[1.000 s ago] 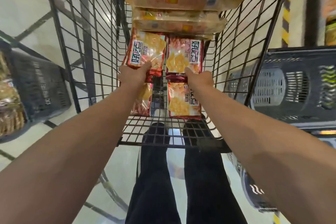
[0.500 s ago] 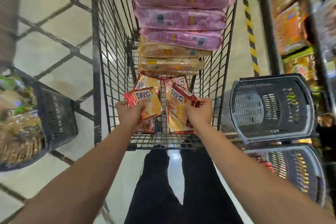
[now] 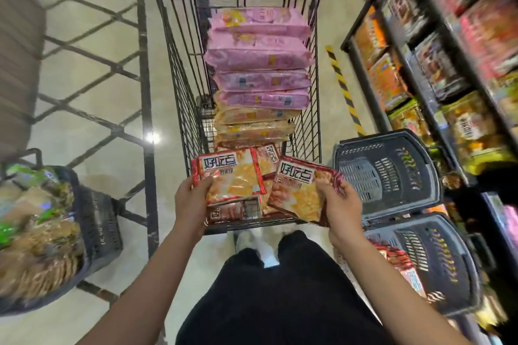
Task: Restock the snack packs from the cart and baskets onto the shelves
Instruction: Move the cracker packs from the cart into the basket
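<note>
My left hand [image 3: 193, 202] grips a red snack pack [image 3: 232, 173] by its left edge, lifted above the near end of the black wire cart [image 3: 179, 109]. My right hand [image 3: 340, 204] grips a second red snack pack [image 3: 301, 193] by its right edge, tilted, just right of the first. More red packs [image 3: 232, 211] lie on the cart floor beneath them. Behind them the cart holds a row of orange packs [image 3: 255, 126] and pink packs [image 3: 260, 56]. The stocked shelves [image 3: 437, 59] run along the right side, blurred.
Two dark plastic baskets stand at the right, the upper basket [image 3: 386, 173] and the lower basket [image 3: 437, 260] with red packs beside it. A dark basket [image 3: 95, 221] full of snack bags sits at the left. A yellow-black floor stripe [image 3: 344, 89] edges the shelf base.
Both hands have lifted a red pack each out of the cart and drawn them toward me. My head has tipped up, bringing the whole cart and the shelves into view.
</note>
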The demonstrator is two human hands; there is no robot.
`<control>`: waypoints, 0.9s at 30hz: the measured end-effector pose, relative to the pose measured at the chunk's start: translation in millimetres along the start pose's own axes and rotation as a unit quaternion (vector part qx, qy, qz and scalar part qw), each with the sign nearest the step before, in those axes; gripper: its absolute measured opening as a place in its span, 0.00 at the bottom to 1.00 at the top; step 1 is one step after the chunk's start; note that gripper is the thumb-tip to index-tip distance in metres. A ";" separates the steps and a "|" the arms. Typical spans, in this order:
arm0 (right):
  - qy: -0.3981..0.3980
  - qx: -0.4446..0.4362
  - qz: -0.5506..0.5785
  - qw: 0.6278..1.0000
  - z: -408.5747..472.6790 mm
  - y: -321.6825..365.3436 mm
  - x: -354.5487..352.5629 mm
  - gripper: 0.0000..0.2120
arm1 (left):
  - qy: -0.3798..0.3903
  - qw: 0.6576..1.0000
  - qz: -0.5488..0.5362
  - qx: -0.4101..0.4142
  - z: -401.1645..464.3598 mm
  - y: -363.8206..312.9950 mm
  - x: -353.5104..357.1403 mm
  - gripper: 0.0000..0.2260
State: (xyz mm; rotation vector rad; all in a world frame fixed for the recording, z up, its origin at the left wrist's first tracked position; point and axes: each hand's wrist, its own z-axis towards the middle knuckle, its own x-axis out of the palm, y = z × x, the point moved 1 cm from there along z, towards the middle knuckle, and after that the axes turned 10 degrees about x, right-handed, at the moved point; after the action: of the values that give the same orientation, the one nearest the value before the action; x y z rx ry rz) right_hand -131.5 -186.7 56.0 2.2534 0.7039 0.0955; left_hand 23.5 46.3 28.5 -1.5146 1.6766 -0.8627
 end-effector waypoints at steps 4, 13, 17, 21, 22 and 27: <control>0.006 0.003 0.025 1.000 -18.2 -3.6 -28.1 0.09 | 0.047 0.995 0.055 0.075 -22.0 -10.3 -10.3 0.06; -0.027 0.034 0.106 0.993 -59.4 -34.8 -108.8 0.06 | 0.187 0.977 0.074 0.075 -72.7 1.0 -2.7 0.10; -0.071 0.033 0.142 0.987 -81.5 -62.4 -155.5 0.03 | 0.213 0.972 0.081 0.066 -80.8 24.5 15.8 0.32; -0.116 0.053 0.195 0.972 -96.1 -99.8 -203.7 0.08 | 0.247 0.962 0.093 0.064 -123.3 25.9 54.8 0.26; -0.122 0.060 0.209 0.968 -99.6 -109.4 -215.5 0.09 | 0.260 0.958 0.097 0.072 -137.5 26.3 64.8 0.18; -0.163 0.075 0.297 0.938 -119.6 -150.2 -277.1 0.05 | 0.326 0.930 0.134 0.103 -197.1 46.3 103.7 0.04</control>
State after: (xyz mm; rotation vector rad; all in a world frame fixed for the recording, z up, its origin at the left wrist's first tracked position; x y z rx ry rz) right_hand -467.5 -167.6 76.7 2.4772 -0.1634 -0.0441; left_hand -174.8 -49.2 86.1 -0.8643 2.1057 -1.4392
